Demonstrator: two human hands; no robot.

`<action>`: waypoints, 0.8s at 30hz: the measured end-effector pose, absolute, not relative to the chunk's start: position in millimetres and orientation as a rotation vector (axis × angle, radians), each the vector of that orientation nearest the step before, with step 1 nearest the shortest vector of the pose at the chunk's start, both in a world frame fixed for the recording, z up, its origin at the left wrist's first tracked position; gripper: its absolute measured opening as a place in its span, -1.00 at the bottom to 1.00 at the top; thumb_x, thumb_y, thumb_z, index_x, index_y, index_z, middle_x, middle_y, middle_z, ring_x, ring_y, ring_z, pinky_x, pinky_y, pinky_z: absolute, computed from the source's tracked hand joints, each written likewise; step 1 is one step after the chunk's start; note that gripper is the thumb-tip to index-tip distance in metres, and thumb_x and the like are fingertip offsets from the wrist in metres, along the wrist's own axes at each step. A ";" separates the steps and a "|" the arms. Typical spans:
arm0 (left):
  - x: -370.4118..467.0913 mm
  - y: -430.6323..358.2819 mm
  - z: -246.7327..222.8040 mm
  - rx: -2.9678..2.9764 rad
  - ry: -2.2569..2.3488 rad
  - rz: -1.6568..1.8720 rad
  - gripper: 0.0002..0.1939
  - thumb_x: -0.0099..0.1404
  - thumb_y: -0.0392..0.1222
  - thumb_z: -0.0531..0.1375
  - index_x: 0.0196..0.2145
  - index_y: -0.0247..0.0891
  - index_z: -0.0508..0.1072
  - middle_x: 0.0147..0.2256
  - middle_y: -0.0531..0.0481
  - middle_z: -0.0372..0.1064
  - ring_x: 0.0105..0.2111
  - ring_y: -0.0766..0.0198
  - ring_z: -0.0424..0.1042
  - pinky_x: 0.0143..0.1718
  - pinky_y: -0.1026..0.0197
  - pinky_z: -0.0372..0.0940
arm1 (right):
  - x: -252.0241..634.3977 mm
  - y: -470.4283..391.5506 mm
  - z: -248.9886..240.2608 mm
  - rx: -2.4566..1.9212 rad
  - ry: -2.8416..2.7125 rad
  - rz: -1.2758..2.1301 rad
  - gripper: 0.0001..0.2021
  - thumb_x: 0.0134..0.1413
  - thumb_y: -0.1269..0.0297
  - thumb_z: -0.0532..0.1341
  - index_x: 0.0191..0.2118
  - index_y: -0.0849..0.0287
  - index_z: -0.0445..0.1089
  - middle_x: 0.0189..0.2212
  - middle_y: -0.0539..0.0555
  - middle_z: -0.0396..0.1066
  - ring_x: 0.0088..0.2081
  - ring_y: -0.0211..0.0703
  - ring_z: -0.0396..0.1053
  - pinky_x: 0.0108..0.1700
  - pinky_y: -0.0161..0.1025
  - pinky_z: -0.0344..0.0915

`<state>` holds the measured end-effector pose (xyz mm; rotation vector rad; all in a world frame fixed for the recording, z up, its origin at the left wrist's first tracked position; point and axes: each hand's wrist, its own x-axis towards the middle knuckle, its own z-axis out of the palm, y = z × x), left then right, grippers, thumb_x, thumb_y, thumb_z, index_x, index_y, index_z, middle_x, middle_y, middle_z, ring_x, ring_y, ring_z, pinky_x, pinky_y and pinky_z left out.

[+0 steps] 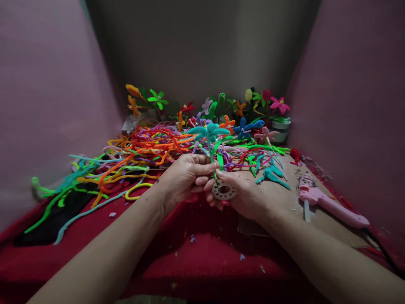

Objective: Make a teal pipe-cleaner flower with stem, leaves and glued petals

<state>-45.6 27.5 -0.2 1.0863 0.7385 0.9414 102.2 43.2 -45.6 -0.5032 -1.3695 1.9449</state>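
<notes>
A teal pipe-cleaner flower (211,131) stands upright above my hands, with green leaves (220,152) along its stem. My left hand (186,175) is closed, its thumb and fingers pinching the stem. Close against it, my right hand (238,190) is closed too, with thumb and forefinger at the lower stem. A pale round spool with holes in its rim (224,191) hangs in the fingers of my right hand; what is wound on it cannot be made out. The stem's lower end passes in front of the spool.
Loose pipe cleaners (152,145) are heaped behind my hands. Finished flowers (243,128) stand along the back, some by a white jar (280,130). At right, a pink glue gun (332,204) and teal pieces (272,174) lie on cardboard (284,202). Red cloth (205,245) covers the table.
</notes>
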 end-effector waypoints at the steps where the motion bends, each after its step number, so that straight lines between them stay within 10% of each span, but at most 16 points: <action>1: -45.7 27.4 -0.1 1.082 0.732 0.933 -0.80 0.18 -0.30 0.15 -0.57 -0.32 0.26 -0.80 0.22 0.02 -0.81 0.47 0.07 -0.68 0.30 0.24 | 102.2 42.8 -44.9 -0.506 -1.374 1.944 -0.64 0.08 0.11 0.08 -0.43 0.31 0.47 -0.59 0.11 0.43 -0.60 -0.25 0.35 -0.64 -0.38 0.18; 12: -54.9 35.1 -2.2 0.999 0.763 0.830 -0.87 0.11 -0.33 0.18 -0.37 -0.47 0.47 -0.73 0.16 0.08 -0.80 0.60 -0.14 -0.80 0.47 -0.16 | 113.4 38.8 -27.5 -0.785 -1.969 1.538 -0.53 0.13 0.09 0.03 -0.61 0.29 0.43 -0.72 0.05 0.32 -0.69 -0.31 0.23 -0.64 -0.36 0.15; 24: -53.5 38.4 -13.5 0.951 0.604 0.815 -0.78 0.14 -0.34 0.16 -0.24 -0.47 0.46 -0.74 0.20 0.04 -0.79 0.59 -0.17 -0.74 0.46 0.01 | 117.4 36.3 -34.8 -0.773 -1.653 1.698 -0.76 -0.02 0.20 0.22 -0.53 0.28 0.45 -0.60 0.03 0.37 -0.57 -0.34 0.20 -0.51 -0.34 0.07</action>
